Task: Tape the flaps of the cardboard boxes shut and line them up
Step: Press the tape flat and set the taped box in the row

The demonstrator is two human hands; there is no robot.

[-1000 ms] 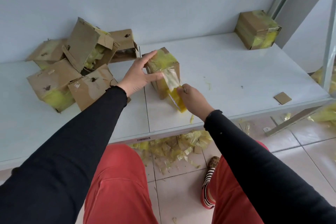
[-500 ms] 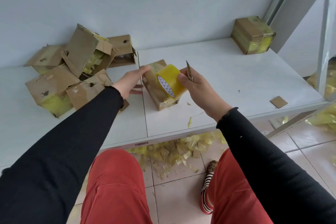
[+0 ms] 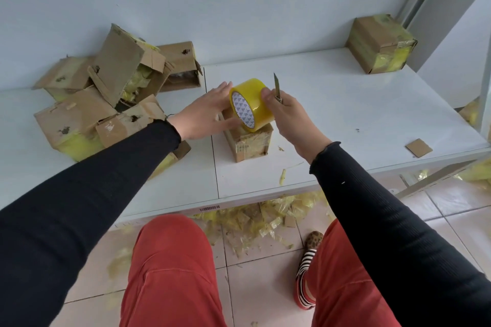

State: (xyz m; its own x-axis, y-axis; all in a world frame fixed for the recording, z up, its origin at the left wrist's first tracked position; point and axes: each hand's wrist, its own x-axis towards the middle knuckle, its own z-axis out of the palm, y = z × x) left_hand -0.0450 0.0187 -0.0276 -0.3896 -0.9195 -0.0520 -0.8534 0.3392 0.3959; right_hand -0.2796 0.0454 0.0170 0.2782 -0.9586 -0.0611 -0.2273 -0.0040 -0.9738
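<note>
The step in hand seems to be the taping of one small box (image 3: 249,141) that stands on the white tabletop (image 3: 332,103) in front of the person. The left hand (image 3: 206,111) lies with straight fingers against the left side of this box and touches the tape roll (image 3: 251,105). The right hand (image 3: 288,117) grips the yellow roll just above the box, and in the same hand a small knife (image 3: 276,86) points upward. I judge that the next move needs the tape end to be pressed on the flaps, pulled across, and then cut with the knife.

I count one roll and one knife. To the left of the small box lies a pile (image 3: 106,93) of about six untaped boxes, some open. Far to the right of it, near the wall, stands one taped box (image 3: 380,44), well apart. A cardboard scrap (image 3: 418,147) lies right of the small box, near the tabletop edge.
</note>
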